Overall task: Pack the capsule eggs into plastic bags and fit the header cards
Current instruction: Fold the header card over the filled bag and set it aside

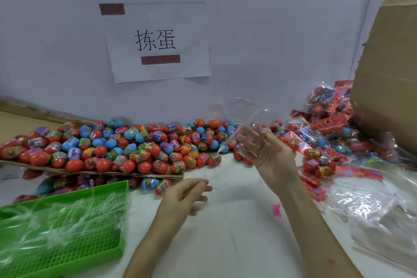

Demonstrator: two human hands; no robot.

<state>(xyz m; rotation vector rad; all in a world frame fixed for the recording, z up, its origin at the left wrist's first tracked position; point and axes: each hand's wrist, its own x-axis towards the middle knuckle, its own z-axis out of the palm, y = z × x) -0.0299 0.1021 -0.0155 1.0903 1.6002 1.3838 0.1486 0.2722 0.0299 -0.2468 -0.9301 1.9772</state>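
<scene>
Blur smears the clear bag (247,117) pinched in the right hand (268,153); left hand (185,196) hangs loosely curled.

Single wide-angle view, worn on person's head. Looks forward and down over bench (237,228), facing wall (282,29) with paper sign (158,40) straight ahead. Close in: bench fills lower half, left hand (187,194), right hand (268,151) near centre.

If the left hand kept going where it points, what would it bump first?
Probably the loose capsule eggs beside the right hand, after bare table; depth is hard to judge.
</scene>
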